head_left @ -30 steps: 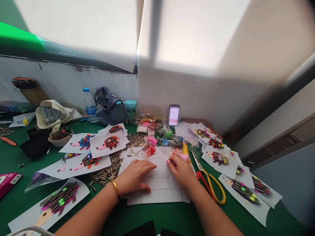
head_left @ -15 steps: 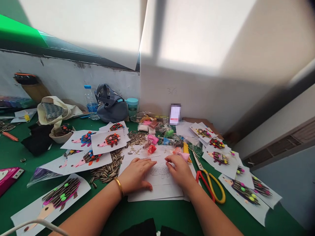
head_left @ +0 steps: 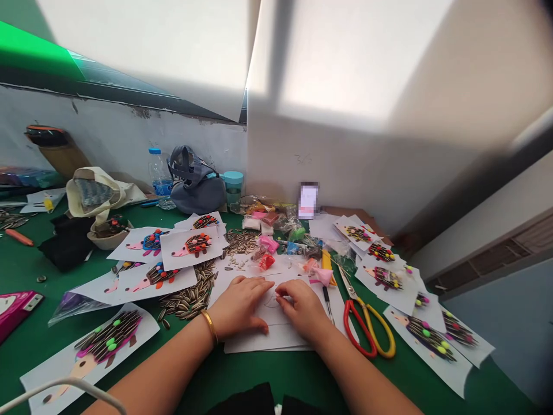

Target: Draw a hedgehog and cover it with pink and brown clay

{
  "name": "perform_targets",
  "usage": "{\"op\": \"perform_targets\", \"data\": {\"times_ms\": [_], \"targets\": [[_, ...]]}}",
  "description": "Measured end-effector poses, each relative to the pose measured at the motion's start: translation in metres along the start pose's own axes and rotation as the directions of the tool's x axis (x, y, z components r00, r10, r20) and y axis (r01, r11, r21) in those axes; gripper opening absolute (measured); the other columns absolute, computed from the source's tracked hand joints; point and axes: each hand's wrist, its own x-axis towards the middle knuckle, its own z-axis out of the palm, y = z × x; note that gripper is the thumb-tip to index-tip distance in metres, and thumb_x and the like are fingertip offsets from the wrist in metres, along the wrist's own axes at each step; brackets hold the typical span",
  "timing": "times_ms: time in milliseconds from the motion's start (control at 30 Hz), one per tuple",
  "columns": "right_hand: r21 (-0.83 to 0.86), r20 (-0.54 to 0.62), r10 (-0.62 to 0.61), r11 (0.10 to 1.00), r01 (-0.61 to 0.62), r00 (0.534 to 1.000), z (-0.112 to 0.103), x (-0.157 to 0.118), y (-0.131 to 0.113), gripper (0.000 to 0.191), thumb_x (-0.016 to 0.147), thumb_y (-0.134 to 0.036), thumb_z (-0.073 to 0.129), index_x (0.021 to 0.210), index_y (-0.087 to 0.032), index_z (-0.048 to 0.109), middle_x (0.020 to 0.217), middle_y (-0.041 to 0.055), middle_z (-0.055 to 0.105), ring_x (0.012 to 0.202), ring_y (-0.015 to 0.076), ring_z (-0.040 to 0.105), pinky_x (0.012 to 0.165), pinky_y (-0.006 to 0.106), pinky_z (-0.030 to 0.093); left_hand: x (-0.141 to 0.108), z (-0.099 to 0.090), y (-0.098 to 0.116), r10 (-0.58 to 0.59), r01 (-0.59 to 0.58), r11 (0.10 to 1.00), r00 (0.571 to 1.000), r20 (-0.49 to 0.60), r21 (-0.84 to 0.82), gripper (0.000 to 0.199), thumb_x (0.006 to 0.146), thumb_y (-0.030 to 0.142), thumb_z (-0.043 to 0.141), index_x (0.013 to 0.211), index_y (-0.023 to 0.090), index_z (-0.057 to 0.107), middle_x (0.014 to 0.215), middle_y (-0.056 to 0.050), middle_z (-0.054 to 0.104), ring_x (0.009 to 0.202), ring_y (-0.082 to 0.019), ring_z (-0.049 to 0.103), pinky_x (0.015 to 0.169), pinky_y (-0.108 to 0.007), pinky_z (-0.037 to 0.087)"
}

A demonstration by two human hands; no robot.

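Observation:
A white sheet of paper (head_left: pixel 280 341) with a pencil-line drawing lies in front of me, much of the drawing hidden under my hands. My left hand (head_left: pixel 241 305), a gold bangle at its wrist, rests flat on the sheet's left side with fingers stretched out. Over the drawing, my right hand (head_left: pixel 303 308) is closed in a pinch, thumb against index finger; what sits between the tips is too small to make out. To its right are a black pen (head_left: pixel 328 303) and red-and-yellow-handled scissors (head_left: pixel 369 329). Bagged pink clay (head_left: pixel 323 275) lies just beyond.
Striped sunflower seeds (head_left: pixel 188 301) are heaped left of the paper. Seed-and-clay hedgehog pictures lie on both sides, one (head_left: pixel 103 351) at near left. Farther back stand a phone (head_left: pixel 308 202), a blue-lidded cup (head_left: pixel 233 190), a grey bag (head_left: pixel 196 187) and a water bottle (head_left: pixel 159 173).
My right hand has shifted left across the drawing, covering more of it and uncovering the pen. Its thumb and index finger now meet in a pinch. My left hand stays put.

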Motion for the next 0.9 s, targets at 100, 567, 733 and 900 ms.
{"op": "perform_targets", "data": {"times_ms": [100, 567, 733, 900], "targets": [[0.043, -0.038, -0.021, 0.999, 0.023, 0.999, -0.001, 0.000, -0.002, 0.006, 0.088, -0.017, 0.062, 0.089, -0.021, 0.065, 0.086, 0.0026, 0.067, 0.083, 0.0191, 0.059, 0.075, 0.032, 0.045, 0.000, -0.004, 0.006, -0.011, 0.006, 0.999, 0.996, -0.089, -0.046, 0.073, 0.070, 0.054, 0.079, 0.133, 0.027, 0.054, 0.136, -0.012, 0.057, 0.126, -0.032, 0.049, 0.105, -0.047, 0.033], [0.129, -0.159, -0.134, 0.980, 0.155, 0.978, -0.003, -0.005, -0.023, 0.016, 0.089, -0.029, 0.066, 0.104, -0.027, 0.068, 0.090, 0.0043, 0.065, 0.087, 0.0209, 0.059, 0.078, 0.037, 0.047, 0.005, -0.011, 0.027, -0.318, 0.178, 0.714, 0.944, -0.088, -0.677, 0.029, 0.080, 0.046, 0.065, 0.073, 0.018, 0.071, 0.075, -0.002, 0.066, 0.074, -0.018, 0.059, 0.071, -0.027, 0.046], [0.150, -0.170, -0.138, 0.975, 0.164, 0.976, -0.005, -0.005, -0.024, 0.012, 0.091, -0.027, 0.062, 0.100, -0.026, 0.070, 0.087, 0.0044, 0.065, 0.084, 0.0198, 0.059, 0.075, 0.036, 0.047, 0.005, -0.009, 0.023, -0.272, 0.147, 0.679, 0.960, -0.060, -0.719, 0.035, 0.083, 0.050, 0.061, 0.073, 0.018, 0.070, 0.076, -0.003, 0.066, 0.074, -0.018, 0.059, 0.071, -0.026, 0.047], [0.109, -0.124, -0.084, 0.989, 0.098, 0.989, -0.006, -0.004, -0.017, 0.009, 0.088, -0.016, 0.059, 0.092, -0.023, 0.064, 0.086, 0.0036, 0.066, 0.084, 0.0197, 0.059, 0.077, 0.035, 0.047, 0.006, -0.009, 0.010, -0.265, 0.141, 0.851, 0.947, -0.182, -0.507, 0.030, 0.091, 0.040, 0.052, 0.083, 0.020, 0.072, 0.087, -0.005, 0.069, 0.086, -0.020, 0.062, 0.082, -0.031, 0.047]]}}
